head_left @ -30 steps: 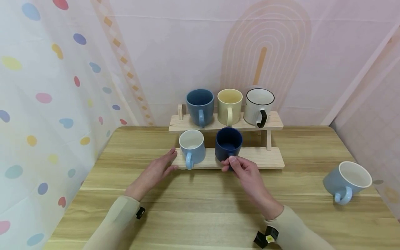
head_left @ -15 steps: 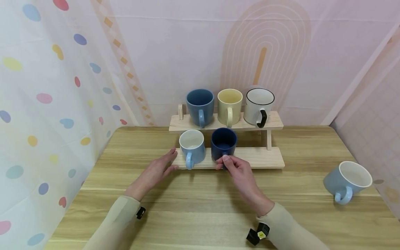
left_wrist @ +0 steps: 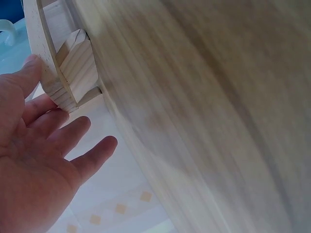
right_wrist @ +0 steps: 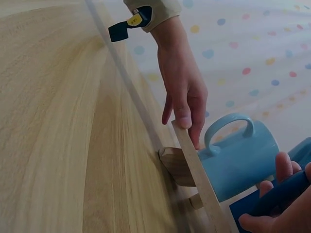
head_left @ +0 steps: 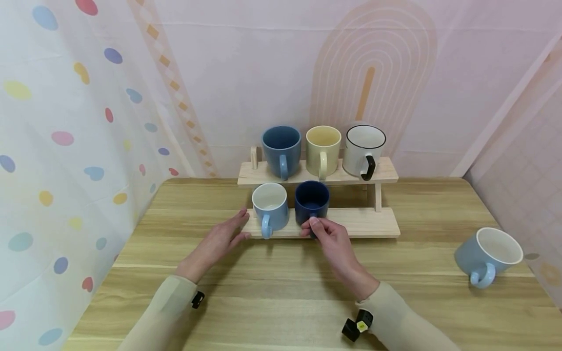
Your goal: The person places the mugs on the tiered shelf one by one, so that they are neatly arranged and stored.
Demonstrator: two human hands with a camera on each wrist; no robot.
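My right hand (head_left: 335,243) pinches the handle of a navy blue mug (head_left: 311,202), which stands upright on the lower board of a two-tier wooden rack (head_left: 369,223). Just left of it on that board is a light blue mug (head_left: 275,214) with a white inside, its handle facing me. At the rack's left end my left hand (head_left: 219,239) rests with its thumb at the front edge and its fingers relaxed along the end. The left wrist view shows the lower fingers (left_wrist: 99,155) spread away from the wood.
On the upper board stand a blue mug (head_left: 281,151), a pale yellow mug (head_left: 322,151) and a white mug (head_left: 363,151) with a black rim and handle. Another light blue mug (head_left: 476,256) is at the table's right side. Patterned curtains (head_left: 246,73) hang behind the table (head_left: 263,302).
The navy mug has moved left along the lower board with my right hand on its handle, closer to the light blue mug. My left hand has stayed in place.
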